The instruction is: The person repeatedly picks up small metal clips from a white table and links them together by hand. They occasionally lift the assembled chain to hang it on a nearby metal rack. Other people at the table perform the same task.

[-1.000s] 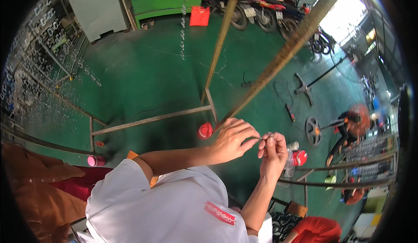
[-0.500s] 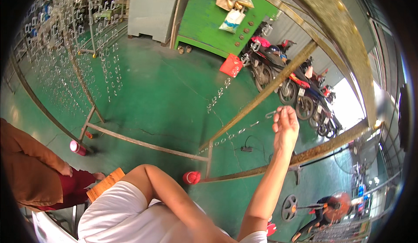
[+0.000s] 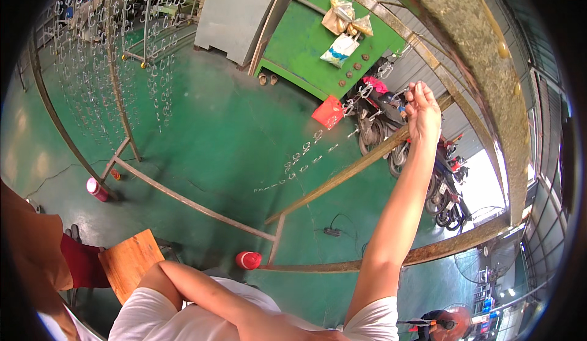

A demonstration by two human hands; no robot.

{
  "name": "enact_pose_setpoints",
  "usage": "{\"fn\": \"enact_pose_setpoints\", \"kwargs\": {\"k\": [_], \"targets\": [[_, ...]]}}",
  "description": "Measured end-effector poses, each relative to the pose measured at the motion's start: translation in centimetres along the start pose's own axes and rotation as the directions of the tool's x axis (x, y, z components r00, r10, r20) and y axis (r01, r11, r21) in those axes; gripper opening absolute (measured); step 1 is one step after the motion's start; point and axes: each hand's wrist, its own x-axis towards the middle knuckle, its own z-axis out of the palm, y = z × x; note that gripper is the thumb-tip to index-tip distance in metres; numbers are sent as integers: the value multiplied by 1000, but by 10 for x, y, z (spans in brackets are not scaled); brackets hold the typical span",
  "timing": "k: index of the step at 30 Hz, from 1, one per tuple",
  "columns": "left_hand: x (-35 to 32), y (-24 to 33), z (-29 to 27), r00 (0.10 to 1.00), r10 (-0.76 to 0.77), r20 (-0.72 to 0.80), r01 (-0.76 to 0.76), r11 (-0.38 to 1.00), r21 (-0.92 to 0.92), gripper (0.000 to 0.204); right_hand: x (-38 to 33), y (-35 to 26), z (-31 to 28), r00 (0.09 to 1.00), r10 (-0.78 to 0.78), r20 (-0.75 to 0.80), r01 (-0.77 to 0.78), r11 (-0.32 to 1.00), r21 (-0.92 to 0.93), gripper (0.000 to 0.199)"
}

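Note:
My right hand point(image 3: 422, 109) is raised high on the right, beside the rusty metal frame. Its fingers are pinched at the upper end of a chain of small silver metal hooks point(image 3: 318, 157), which trails down toward the lower left. The link at the fingertips is small and partly covered. A second strand of similar hooks point(image 3: 350, 107) hangs close by, in front of a red container. My left forearm point(image 3: 208, 292) is bent across my white shirt; the left hand itself lies outside the picture.
The frame's brown bars point(image 3: 342, 182) surround the working space. Red cups point(image 3: 249, 260) stand at its feet. More hook strands point(image 3: 92, 66) hang at far left. A green cabinet point(image 3: 306, 47) and motorcycles point(image 3: 373, 127) stand behind. Another person point(image 3: 30, 243) and a wooden board point(image 3: 131, 261) are at left.
My right hand has risen toward the frame's upper bar, drawing the chain of hooks up with it. The view has shifted, and more of the wooden board shows beside the other person.

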Motion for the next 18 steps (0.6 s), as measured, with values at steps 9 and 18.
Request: {"fn": "enact_pose_setpoints", "kwargs": {"k": [9,18], "targets": [[3,3,-4,969,-55,-241,46,998,-44,47,79,-12,-4,980,-119,-159,130,990,58,18],[-1,-1,-16,991,-25,-131,19,999,-45,59,84,-37,-7,943,-187,276,178,982,58,17]]}}
